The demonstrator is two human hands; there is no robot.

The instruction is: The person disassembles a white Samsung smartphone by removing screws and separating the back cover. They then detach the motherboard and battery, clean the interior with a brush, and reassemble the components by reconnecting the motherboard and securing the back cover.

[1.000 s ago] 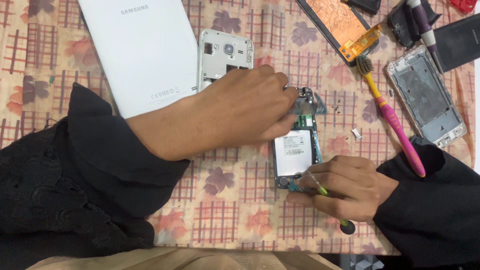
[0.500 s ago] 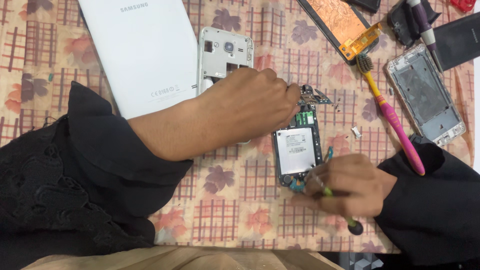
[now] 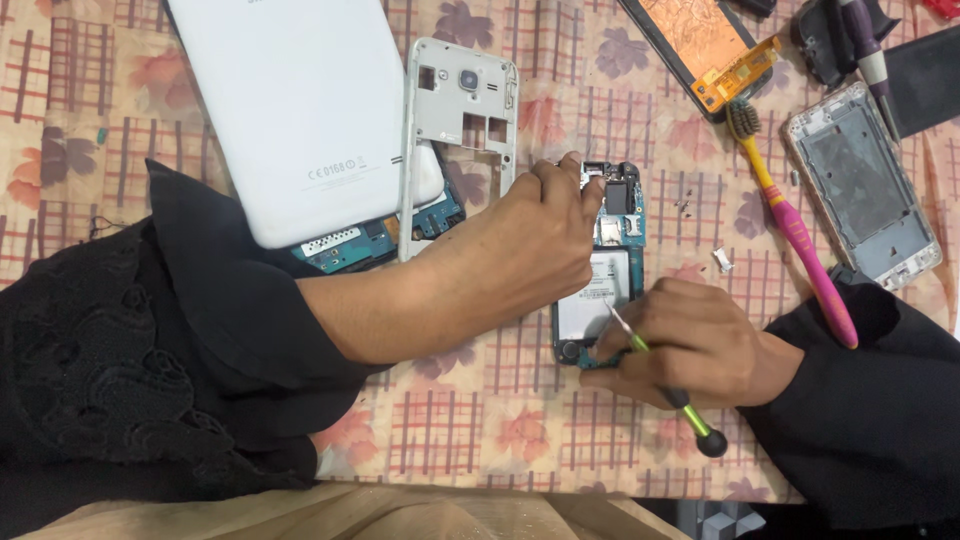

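The opened phone (image 3: 600, 290) is lain on the floral bench (image 3: 480, 440), pressed at its top edge by the left hand (image 3: 530, 250). A green-handled screwdriver (image 3: 665, 385) is gripped by the right hand (image 3: 700, 345), tip on the phone's lower part.

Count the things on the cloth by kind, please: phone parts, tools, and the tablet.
Phone parts: 4 (opened phone, grey frame, silver frame, screen panel)
Tools: 3 (green-handled tool, toothbrush, screwdriver)
Tablet: 1
Total: 8
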